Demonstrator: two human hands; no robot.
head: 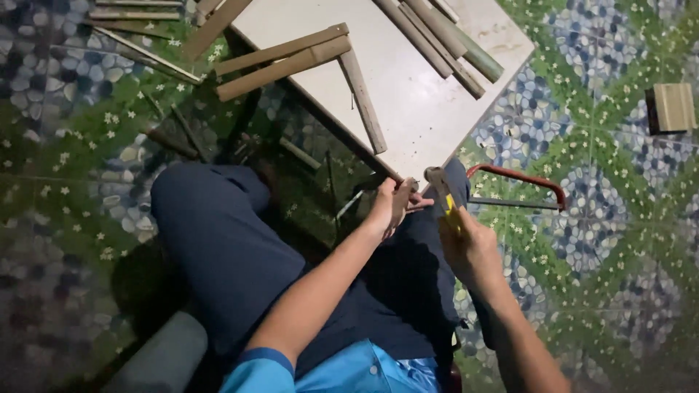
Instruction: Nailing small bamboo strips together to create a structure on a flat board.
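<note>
My left hand [393, 204] pinches a small thin piece, too small to name, just under the near corner of a low white table [422, 109]. My right hand [470, 244] grips pliers [440, 188] with yellow handles, jaws pointing up toward that piece beside the left fingers. Both hands are above my lap in dark blue trousers [226, 240]. Split bamboo strips [284, 62] lie on the table's left edge, one strip [364, 102] running down toward my hands.
A red-framed hacksaw [520, 188] lies on the patterned tile floor right of my hands. More bamboo poles [451, 36] rest on the table's far side. Loose bamboo strips [138, 22] lie top left. A small wooden block [673, 108] sits at far right.
</note>
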